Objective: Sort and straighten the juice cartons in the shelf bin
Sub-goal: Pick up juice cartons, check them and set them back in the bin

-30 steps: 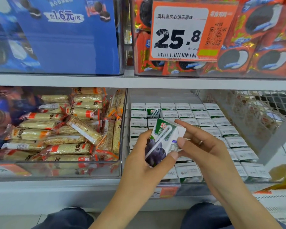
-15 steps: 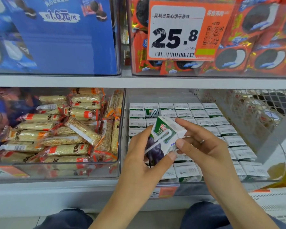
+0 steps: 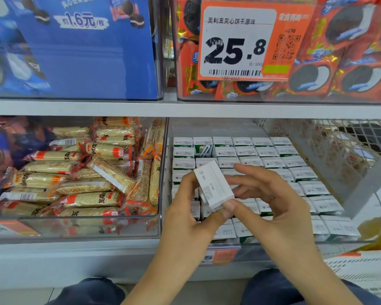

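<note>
grey metal shelf unit [image 3: 75, 110] spans the whole view, two levels visible. upper level: blue printed cookie display box [image 3: 75, 51] at left, clear bin of red-orange cookie packets [image 3: 350, 69] at right, with a large orange and white price card [image 3: 251, 40] reading 25.8 on its front.

lower level left: clear plastic bin [image 3: 75, 230] heaped with cellophane-wrapped sesame bars [image 3: 92, 186], lying at mixed angles.

lower level right: clear plastic shelf bin [image 3: 350, 242] filled with rows of small white-topped green juice cartons [image 3: 273, 161], standing upright and tight together, tops toward the camera. one carton in the second row from the back [image 3: 204, 148] shows its green side and straw rather than a white top. white wire mesh panel [image 3: 330, 146] flanks the bin on the right.

left hand [image 3: 185, 216] grasps a single small juice carton [image 3: 213, 183] above the front-left part of the bin, thumb at its lower corner, fingers behind it. carton tilted, white printed top facing the camera.

right hand [image 3: 271, 199] beside the carton's right side, fingers spread and fairly straight; thumb tip meets the lower corner, not wrapped around. a ring shows on one finger.

dark blue trouser knees [image 3: 273, 287] at bottom edge.
</note>
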{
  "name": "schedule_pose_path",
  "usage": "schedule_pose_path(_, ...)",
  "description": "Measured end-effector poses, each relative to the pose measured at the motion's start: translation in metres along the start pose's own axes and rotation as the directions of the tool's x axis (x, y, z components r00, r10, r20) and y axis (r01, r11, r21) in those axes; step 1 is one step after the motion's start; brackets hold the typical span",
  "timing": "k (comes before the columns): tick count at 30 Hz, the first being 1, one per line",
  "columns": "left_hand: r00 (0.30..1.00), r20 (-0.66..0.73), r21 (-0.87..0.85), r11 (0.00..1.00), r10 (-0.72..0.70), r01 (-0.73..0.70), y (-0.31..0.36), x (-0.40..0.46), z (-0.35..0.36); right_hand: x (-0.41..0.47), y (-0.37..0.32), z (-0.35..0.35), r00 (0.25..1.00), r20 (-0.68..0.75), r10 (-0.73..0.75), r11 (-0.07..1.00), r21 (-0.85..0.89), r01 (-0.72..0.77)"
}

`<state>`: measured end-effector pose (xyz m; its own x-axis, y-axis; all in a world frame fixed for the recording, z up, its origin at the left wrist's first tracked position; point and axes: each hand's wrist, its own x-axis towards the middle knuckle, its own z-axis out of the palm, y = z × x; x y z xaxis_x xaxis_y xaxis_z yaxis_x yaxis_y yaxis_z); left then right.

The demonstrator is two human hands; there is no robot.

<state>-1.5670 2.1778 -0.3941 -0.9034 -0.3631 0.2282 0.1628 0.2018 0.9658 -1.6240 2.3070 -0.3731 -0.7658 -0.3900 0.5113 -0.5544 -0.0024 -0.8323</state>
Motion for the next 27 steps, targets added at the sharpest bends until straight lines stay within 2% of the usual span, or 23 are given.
schedule_pose_path(2, 1.000, 0.004, -0.042, 0.999, -0.005, 0.005, 0.002, -0.001, 0.000, 0.002, 0.000, -0.001, 0.999, 0.033, 0.028, 0.999, -0.016, -0.028)
schedule_pose_path(5, 1.000, 0.009, -0.157, 0.988, 0.000, 0.001, 0.003, -0.002, 0.000, 0.007, 0.003, -0.008, 0.973, 0.156, 0.172, 0.985, -0.011, -0.173)
schedule_pose_path(8, 0.999, 0.036, -0.304, 0.953, -0.001, 0.012, 0.002, -0.006, -0.001, 0.010, 0.004, -0.017, 0.891, 0.344, 0.296, 0.932, 0.102, -0.349)
schedule_pose_path(10, 0.999, 0.039, -0.380, 0.925, 0.009, 0.007, 0.001, -0.007, -0.002, 0.010, 0.004, -0.022, 0.869, 0.387, 0.308, 0.897, 0.185, -0.401)
schedule_pose_path(13, 0.999, 0.034, -0.410, 0.912, 0.018, -0.002, 0.004, -0.007, -0.004, 0.010, 0.007, -0.024, 0.898, 0.329, 0.291, 0.926, 0.138, -0.351)
schedule_pose_path(17, 0.998, -0.006, -0.332, 0.942, 0.062, -0.060, 0.006, -0.004, -0.005, 0.008, 0.006, -0.023, 0.956, 0.192, 0.222, 0.970, 0.057, -0.236)
schedule_pose_path(21, 0.996, -0.079, -0.287, 0.957, 0.030, -0.051, 0.002, -0.002, -0.002, 0.004, 0.003, -0.024, 0.987, 0.087, 0.138, 0.990, -0.029, -0.135)
schedule_pose_path(24, 0.997, -0.072, -0.235, 0.971, 0.016, -0.032, 0.001, -0.002, 0.001, 0.001, 0.002, -0.025, 0.998, 0.051, 0.044, 0.991, -0.132, -0.037)
schedule_pose_path(27, 0.999, -0.053, -0.200, 0.980, 0.004, -0.015, 0.000, -0.002, 0.003, 0.000, 0.002, -0.026, 0.999, 0.039, 0.011, 0.985, -0.171, -0.004)
